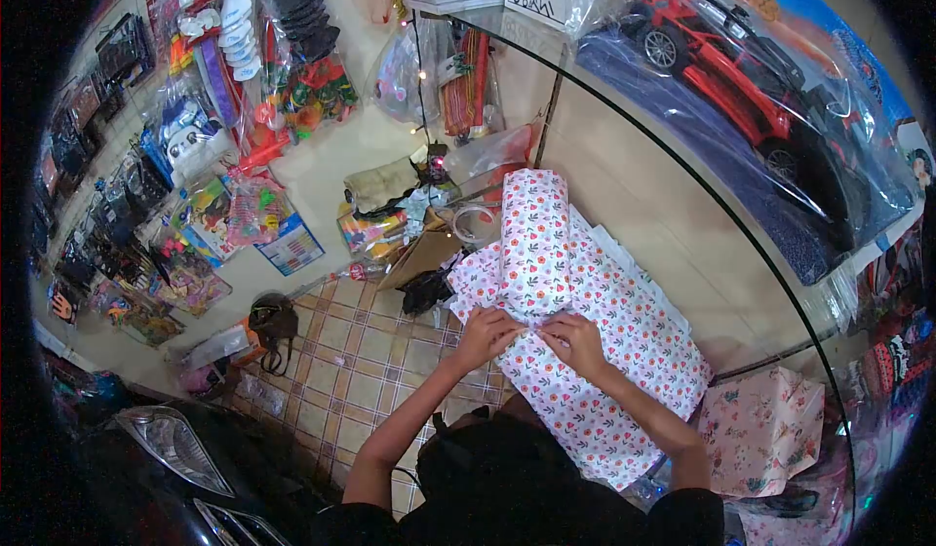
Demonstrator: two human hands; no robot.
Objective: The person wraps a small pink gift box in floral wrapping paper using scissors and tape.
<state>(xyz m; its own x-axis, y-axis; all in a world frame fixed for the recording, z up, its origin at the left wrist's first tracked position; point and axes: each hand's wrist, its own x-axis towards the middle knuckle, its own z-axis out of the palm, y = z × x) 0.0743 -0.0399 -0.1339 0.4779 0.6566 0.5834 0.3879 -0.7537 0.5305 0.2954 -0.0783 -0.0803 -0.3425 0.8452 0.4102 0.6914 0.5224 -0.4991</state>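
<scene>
White wrapping paper (624, 351) with small red and orange flowers is spread out in front of me. On it lies a long, box-like package (533, 239) covered in the same floral paper. My left hand (489, 335) and my right hand (575, 339) meet at the package's near end, thumbs and fingers pinched on the paper there. The exact fold between the fingertips is too small to make out. Just left of the package's far part rests a ring-shaped roll of clear tape (475, 222).
A glass panel's dark edge (673, 141) curves along the right, with a bagged red toy car (731, 78) above it. Pink floral paper (760, 429) sits at lower right. Bagged goods hang at left, above a motorbike (185, 458). A small backpack (274, 330) is on the tiled floor (336, 370).
</scene>
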